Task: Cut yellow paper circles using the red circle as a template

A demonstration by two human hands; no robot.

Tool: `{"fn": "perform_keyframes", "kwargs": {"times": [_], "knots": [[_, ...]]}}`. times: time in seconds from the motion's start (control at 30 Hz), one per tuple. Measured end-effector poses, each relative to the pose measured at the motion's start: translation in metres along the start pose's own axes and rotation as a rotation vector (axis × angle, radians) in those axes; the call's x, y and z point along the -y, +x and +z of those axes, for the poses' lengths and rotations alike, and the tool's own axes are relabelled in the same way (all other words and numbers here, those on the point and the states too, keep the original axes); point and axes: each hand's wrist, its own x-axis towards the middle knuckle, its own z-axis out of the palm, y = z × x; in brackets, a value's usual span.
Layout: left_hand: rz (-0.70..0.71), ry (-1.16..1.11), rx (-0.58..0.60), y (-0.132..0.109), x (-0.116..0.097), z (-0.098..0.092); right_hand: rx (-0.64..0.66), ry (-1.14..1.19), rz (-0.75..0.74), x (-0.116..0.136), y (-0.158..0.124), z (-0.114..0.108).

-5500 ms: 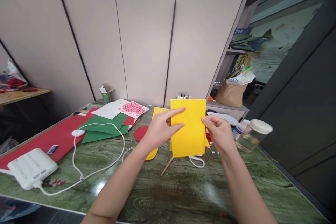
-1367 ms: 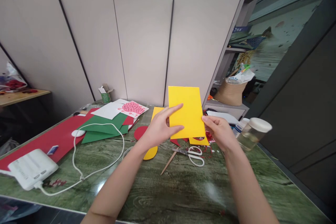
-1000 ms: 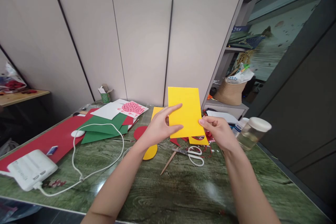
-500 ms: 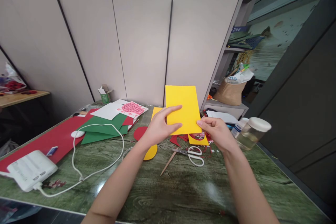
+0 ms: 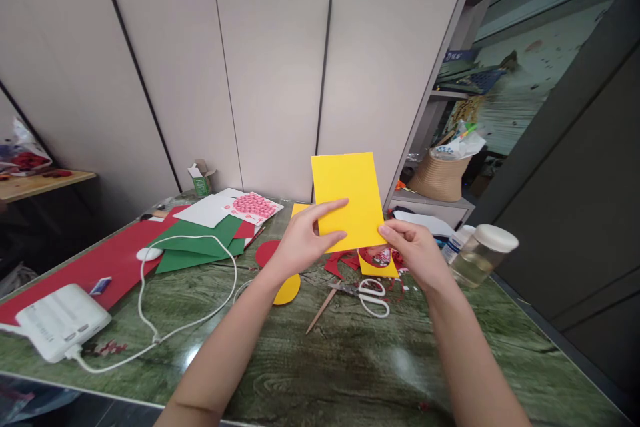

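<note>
I see that the card (image 5: 347,180) is now a little higher over the table (image 5: 325,373), so more of the scraps (image 5: 333,267) shows beneath. Left hand (image 5: 303,241) clasps its left side; right hand (image 5: 416,248) pinches its lower right edge.

Two hands (image 5: 303,240) (image 5: 420,250), one pair of scissors (image 5: 358,291)

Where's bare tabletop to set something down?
Tabletop between left forearm and right forearm, nearer than the scissors and wooden stick; also right of the right forearm, nearer than the jar. Crowded: beyond the scissors, with red scraps; far left, with red sheet and power bank.
</note>
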Motion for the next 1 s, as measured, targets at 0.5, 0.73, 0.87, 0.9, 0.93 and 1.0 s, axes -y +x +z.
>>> {"fn": "perform_keyframes", "kwargs": {"times": [0.5,0.73,0.87,0.9,0.93,1.0], "knots": [[0.021,0.035,-0.051,-0.001,-0.002,0.001,-0.013,-0.055,-0.055,0.0,0.0,0.0],[0.009,-0.077,-0.035,0.0,-0.003,-0.003,0.011,-0.209,-0.186,0.01,-0.008,0.0],[-0.032,-0.184,-0.007,0.001,0.0,-0.002,-0.042,-0.202,-0.271,0.004,-0.01,0.002],[-0.036,-0.2,-0.005,0.001,0.0,-0.001,-0.051,-0.187,-0.278,0.003,-0.01,0.003],[-0.036,-0.211,-0.007,0.001,0.0,-0.001,-0.056,-0.164,-0.276,0.001,-0.009,0.003],[-0.033,-0.222,-0.018,0.002,0.0,-0.002,-0.041,-0.107,-0.249,-0.003,-0.007,0.005]]}}
